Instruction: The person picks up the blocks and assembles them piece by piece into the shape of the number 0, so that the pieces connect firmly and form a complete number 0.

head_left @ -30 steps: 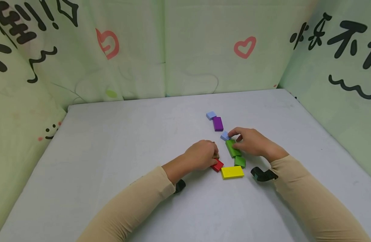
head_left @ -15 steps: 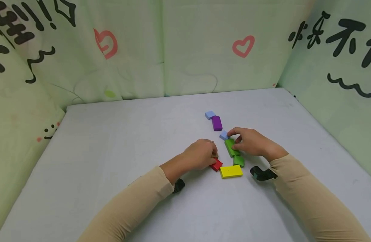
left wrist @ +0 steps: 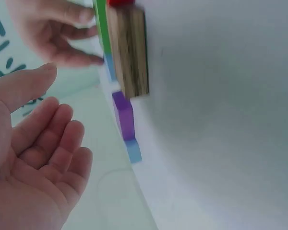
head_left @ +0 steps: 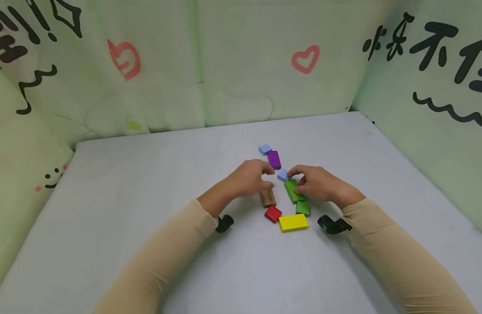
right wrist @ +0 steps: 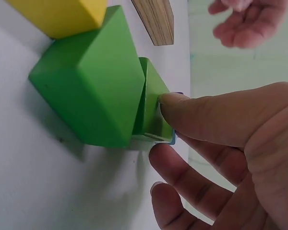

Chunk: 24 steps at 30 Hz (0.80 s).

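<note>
My left hand (head_left: pixel 248 176) hovers over the far end of a brown wood-grain block (head_left: pixel 268 198), holding nothing. In the left wrist view its fingers are loosely bent and apart from that block (left wrist: pixel 128 52). My right hand (head_left: pixel 319 183) is at the long green block (head_left: pixel 292 192). The right wrist view has its thumb (right wrist: pixel 197 115) on this block, with fingers curled at its side. Its index finger reaches the near light blue block (head_left: pixel 282 175). A smaller green block (head_left: pixel 302 208) adjoins the long one, followed by a yellow block (head_left: pixel 293 223) and a red block (head_left: pixel 273 213).
A purple block (head_left: pixel 274 160) and another light blue block (head_left: pixel 265 149) lie farther back, corner to corner. All the blocks are on a white-covered table (head_left: pixel 146 183). Printed green curtains (head_left: pixel 241 65) hang behind it and at both sides.
My left hand has lifted from the brown and red blocks and moved away toward the back, uncovering them. The right hand stays at the long green block. The head view has shifted slightly.
</note>
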### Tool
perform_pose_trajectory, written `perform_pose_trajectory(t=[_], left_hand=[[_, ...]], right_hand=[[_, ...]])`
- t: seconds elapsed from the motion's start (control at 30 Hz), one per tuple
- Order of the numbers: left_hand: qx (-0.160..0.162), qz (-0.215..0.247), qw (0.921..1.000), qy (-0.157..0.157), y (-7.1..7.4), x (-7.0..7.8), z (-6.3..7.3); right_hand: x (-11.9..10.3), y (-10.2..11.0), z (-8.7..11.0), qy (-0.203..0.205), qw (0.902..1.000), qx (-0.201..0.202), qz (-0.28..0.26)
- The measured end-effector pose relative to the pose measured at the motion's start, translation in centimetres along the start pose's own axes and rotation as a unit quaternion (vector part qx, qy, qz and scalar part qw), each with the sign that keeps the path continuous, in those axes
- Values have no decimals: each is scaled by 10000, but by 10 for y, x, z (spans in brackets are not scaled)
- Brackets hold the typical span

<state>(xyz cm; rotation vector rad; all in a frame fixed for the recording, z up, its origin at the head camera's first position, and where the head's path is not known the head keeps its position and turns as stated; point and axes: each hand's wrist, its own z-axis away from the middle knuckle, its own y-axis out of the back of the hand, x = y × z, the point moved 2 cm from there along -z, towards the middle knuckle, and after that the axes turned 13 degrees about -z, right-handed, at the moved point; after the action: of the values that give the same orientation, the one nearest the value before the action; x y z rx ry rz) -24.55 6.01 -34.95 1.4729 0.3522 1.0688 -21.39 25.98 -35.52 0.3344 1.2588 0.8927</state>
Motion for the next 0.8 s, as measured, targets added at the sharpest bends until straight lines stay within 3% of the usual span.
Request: perform_pose_trajectory(t=[0.17,0.37,0.57,0.8], left_hand=[[286,-67,9995,136,16,-14,-22],[427,-77,9985,322,25,-28,-49],[381,-86,9980,498,21,-40,-71],[164,-12,9970,755,15,-48,-85]], right_hand=[[0,0,0,-54,10000,-1,-22],[2,0,0,-138,9999,17,-7],[4,-1,-1,-172,9998,36,-86],[5,-1,-1,-278,9996,64,-34]])
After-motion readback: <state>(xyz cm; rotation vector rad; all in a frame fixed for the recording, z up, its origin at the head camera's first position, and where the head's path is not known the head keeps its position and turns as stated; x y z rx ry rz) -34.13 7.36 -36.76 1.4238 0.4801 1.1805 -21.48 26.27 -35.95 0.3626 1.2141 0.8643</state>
